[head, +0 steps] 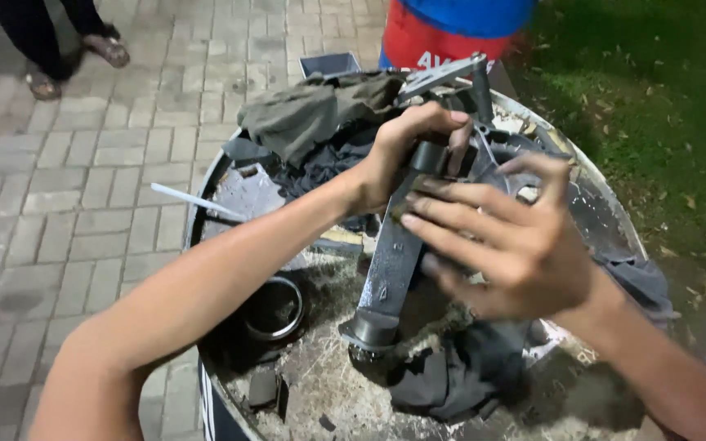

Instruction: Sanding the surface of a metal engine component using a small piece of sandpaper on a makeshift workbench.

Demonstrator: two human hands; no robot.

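Note:
A grey metal crank arm (386,273) stands tilted on top of a round metal drum (606,212), its thick lower end resting near a dark rag (451,371). My left hand (406,147) grips the arm's upper end. My right hand (508,245) lies against the middle of the arm with fingers spread, touching it and a dark metal part behind it. What sits under my right palm is hidden.
An olive cloth (304,114) and a dark cloth lie at the drum's far side beside a metal tool (443,73). A metal ring (275,309) and a thin white stick (198,202) lie at left. A blue and red container (443,28) stands behind. Someone's sandalled feet (104,49) are on the paving; grass at right.

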